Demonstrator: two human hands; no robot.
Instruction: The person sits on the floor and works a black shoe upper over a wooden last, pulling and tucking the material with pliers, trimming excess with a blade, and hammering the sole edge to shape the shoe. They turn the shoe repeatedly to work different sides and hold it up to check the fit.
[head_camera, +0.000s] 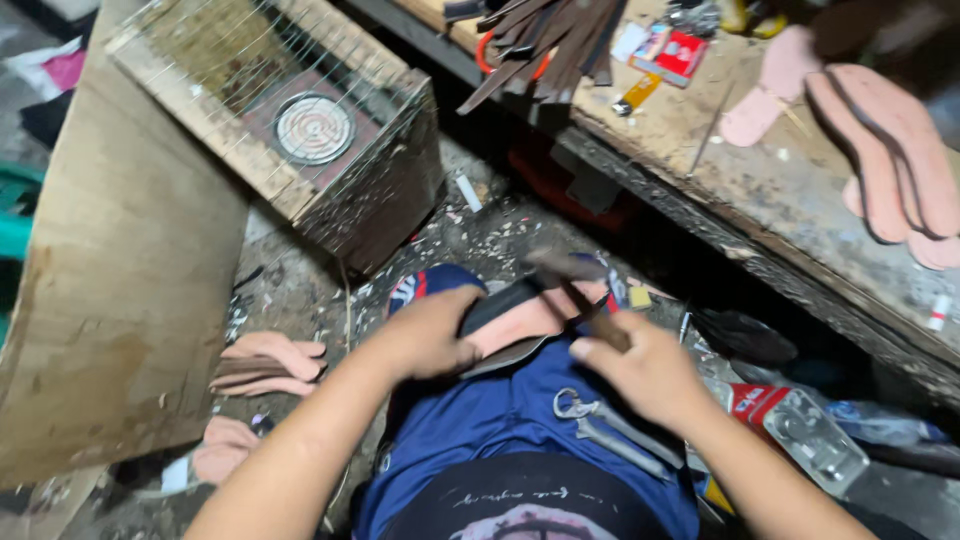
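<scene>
My left hand (425, 335) is clamped over a pink shoe sole (520, 320) that lies across my lap, fingers curled down tight on its near end. The sole sits on my blue shirt (500, 420), a dark strip running along its edge. My right hand (650, 375) is closed around the handle of a hammer (575, 285); the head is blurred, just above the sole, and I can't tell whether it touches. Metal scissors (600, 420) lie on my shirt just below the right hand.

Around me: a wire-covered wooden box with a round heater coil (313, 128) stands on the floor ahead to the left, leaning against a plywood board (110, 300). More pink soles (270, 362) are stacked on the littered floor by my left forearm. To the right a worn table (790, 200) carries another pile of pink insoles (890, 150), a bundle of dark leather strips (550, 40) and a small red packet (675, 55). A clear plastic package (805, 430) lies on the floor just beside my right forearm. Nothing blocks either hand; the table edge is well apart from them.
</scene>
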